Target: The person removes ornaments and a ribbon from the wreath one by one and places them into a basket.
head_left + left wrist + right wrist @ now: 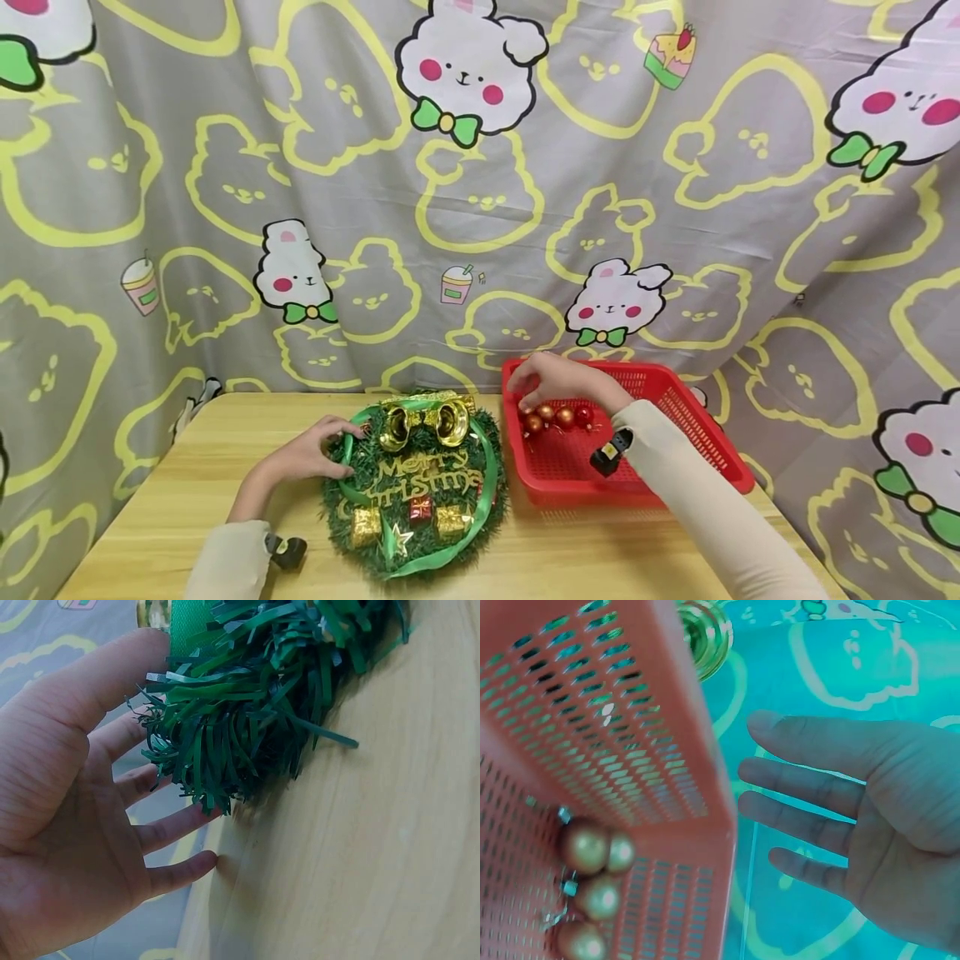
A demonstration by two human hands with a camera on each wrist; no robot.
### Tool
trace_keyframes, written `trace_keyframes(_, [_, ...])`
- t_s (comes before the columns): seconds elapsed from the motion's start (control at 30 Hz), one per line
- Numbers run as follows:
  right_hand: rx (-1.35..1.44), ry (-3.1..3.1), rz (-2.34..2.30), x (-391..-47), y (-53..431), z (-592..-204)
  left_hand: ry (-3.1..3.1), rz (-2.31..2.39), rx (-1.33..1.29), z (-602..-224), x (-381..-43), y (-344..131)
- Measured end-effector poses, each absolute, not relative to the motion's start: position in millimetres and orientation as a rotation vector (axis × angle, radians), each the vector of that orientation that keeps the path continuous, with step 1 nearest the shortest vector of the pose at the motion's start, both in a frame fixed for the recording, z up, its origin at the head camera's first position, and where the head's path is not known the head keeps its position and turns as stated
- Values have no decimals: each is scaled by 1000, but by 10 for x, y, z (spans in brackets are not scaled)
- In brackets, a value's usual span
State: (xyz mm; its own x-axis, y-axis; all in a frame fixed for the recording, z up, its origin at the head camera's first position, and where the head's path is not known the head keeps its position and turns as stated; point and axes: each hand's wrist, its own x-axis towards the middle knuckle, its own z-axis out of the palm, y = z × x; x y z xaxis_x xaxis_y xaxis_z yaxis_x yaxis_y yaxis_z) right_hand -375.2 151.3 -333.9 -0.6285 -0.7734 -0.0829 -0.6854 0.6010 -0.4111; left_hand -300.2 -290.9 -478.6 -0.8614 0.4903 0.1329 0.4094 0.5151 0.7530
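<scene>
A green tinsel Christmas wreath (401,521) lies on the table, with gold "Merry Christmas" lettering (427,487), gold bells (452,423), a green ribbon (491,467) and small gift boxes (450,522). My left hand (303,452) grips its left edge; in the left wrist view the thumb (112,675) lies along the tinsel near the ribbon, fingers behind. My right hand (557,380) hovers over the back left corner of a red basket (517,467), holding nothing. In the right wrist view its fingers (799,817) are extended, beside the basket wall. Several shiny baubles (565,417) sit inside the basket.
The wooden table (225,458) carries both the wreath and the basket, side by side. A grey patterned curtain (360,208) hangs directly behind the table and along its sides.
</scene>
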Motion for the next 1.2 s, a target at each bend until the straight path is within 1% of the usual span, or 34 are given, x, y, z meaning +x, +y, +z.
trace_keyframes(0.23, [-1191,2620,-575,-3747,1294,-3285,2633,1294,777,-4776,-2988,-2897])
trace_keyframes(0.57, [-1229,2580,-697,-3855,926,-3270,2636,1297,798,-4762,-2995,-2895])
trace_keyframes(0.97, [-1145,2583,-632,-4037,571,-3401,2639,1300,799,-4790,-2991,-2902])
trace_keyframes(1.2, [-1097,2518,-691,-4082,406,-3491,2644,1300,794,-4802,-2991,-2899])
